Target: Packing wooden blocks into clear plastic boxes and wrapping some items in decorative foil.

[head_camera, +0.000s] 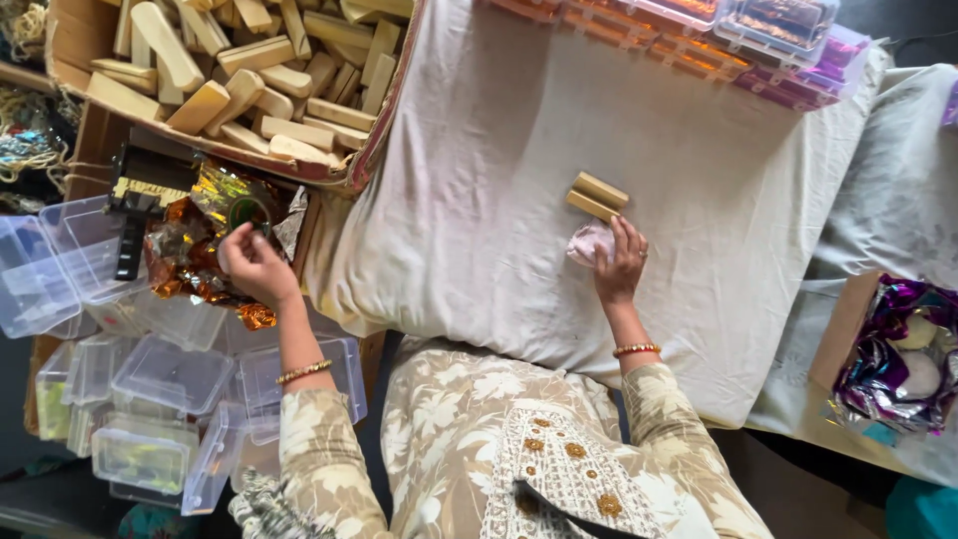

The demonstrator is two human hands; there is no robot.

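My left hand (254, 265) reaches into a heap of gold and orange foil sheets (190, 255) at the left, its fingers curled and pinching the foil beside a small green tape roll (247, 212). My right hand (621, 262) lies on the white cloth (479, 170), its fingertips pressing on a pale pink translucent pouch (587, 243). Two tan wooden blocks (597, 196) lie side by side just beyond that pouch, touching it or nearly so.
A cardboard box (374, 130) full of several wooden blocks sits at the top left. Clear plastic lidded boxes (170, 374) are piled at the lower left. Filled boxes with orange and purple lids (699, 30) line the far edge. A box of purple foil (898, 349) stands at right.
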